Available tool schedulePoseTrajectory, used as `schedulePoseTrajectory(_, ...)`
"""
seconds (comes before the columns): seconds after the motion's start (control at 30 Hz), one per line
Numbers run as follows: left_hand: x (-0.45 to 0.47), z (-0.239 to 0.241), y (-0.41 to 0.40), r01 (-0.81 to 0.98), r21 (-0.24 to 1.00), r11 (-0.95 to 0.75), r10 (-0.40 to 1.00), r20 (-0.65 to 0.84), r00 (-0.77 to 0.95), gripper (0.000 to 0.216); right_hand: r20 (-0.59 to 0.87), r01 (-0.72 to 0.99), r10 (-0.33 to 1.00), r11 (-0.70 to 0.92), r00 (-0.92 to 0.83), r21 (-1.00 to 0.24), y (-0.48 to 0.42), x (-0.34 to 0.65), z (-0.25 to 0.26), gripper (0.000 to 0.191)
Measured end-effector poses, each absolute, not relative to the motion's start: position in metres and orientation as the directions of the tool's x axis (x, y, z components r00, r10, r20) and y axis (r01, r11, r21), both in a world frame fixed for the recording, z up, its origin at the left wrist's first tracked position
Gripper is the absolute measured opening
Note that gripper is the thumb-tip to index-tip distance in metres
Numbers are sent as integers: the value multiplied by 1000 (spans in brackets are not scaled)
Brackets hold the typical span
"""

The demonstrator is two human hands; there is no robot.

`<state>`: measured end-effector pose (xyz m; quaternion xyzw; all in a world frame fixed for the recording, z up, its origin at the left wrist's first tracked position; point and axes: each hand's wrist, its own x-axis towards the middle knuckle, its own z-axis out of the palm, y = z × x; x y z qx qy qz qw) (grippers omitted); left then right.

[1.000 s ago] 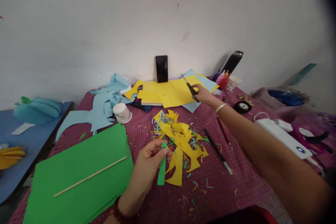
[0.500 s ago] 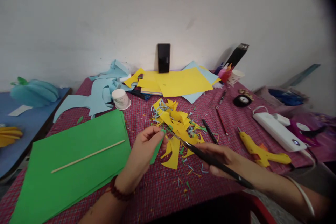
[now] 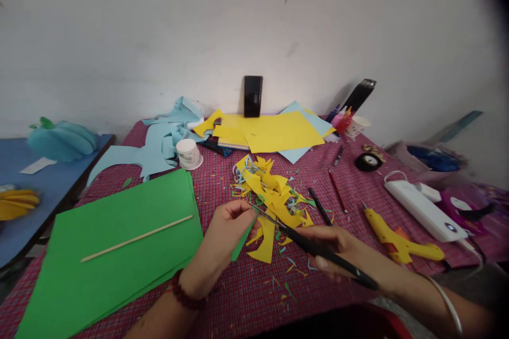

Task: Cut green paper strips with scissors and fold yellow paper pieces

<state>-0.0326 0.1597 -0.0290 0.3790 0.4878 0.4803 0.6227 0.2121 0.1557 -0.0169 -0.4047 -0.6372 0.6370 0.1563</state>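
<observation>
Cup (image 3: 189, 154) print illegible. Your right hand (image 3: 353, 249) grips scissors (image 3: 318, 250), axis diagonal, pointing away-left; your left hand (image 3: 223, 234) pinches strip (image 3: 240, 247).

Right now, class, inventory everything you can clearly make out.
Phone: one, black, back centre
Sheets: several, yellow, blue, near phone
Scraps: several, blue, back left
Paper stack: one, green, front left
Stick: one, pale, on paper stack
Cups: two, white, left and right
Offcuts: many, mostly yellow, centre
Slim tools: three, dark, red, right
Glue gun: one, yellow, right
Power strip: one, white, right
Bottles: several, black, red, back right
Ornaments: two, blue, yellow, far left
Scissors: one, black, held
Paper strip: one, green, held
Left hand: one, pinching paper strip
Right hand: one, holding scissors
</observation>
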Motion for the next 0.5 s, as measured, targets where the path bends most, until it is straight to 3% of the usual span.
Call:
schedulePoseTrajectory(0.23,-32,-29,162,-175,952,253,968,-248,49,17,-335,296,687,-179,-645,-938,158,213,-17,55)
schedulePoseTrajectory(0.5,-32,-34,162,-134,958,252,968,-248,48,16,-317,301,704,-153,-635,-941,157,207,-12,50)
